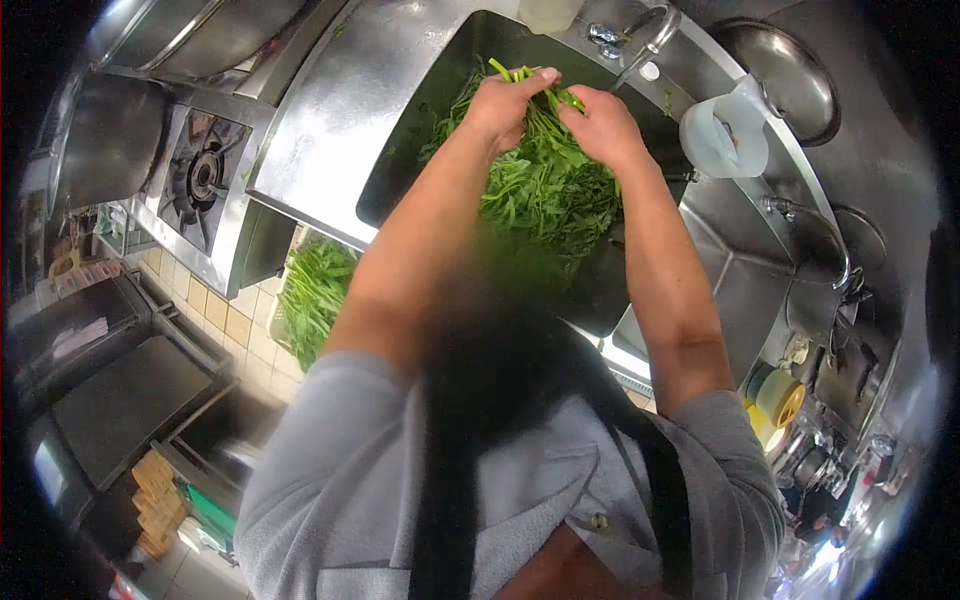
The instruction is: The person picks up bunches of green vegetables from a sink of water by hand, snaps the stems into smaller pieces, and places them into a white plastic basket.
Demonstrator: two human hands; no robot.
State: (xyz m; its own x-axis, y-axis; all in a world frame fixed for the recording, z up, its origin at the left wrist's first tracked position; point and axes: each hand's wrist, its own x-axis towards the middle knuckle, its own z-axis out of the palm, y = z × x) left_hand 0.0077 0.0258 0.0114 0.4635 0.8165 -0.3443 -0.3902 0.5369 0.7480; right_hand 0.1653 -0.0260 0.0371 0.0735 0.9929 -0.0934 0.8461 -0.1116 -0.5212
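Observation:
Over a deep metal sink [415, 145], my left hand [497, 110] is closed round green stems, whose cut ends stick out past the thumb. My right hand [605, 125] pinches the same bunch of leafy greens [545, 165] just to the right. The leaves hang below both hands and spread over the sink. More dark leaves [590, 205] lie beneath. Water comes from a faucet [655, 38] beyond my right hand.
A steel counter [340, 110] is left of the sink, with a gas burner [207, 173] farther left. A basket of greens [315, 295] stands low at left. A white plastic container [725, 138] and a second basin [735, 290] are at right.

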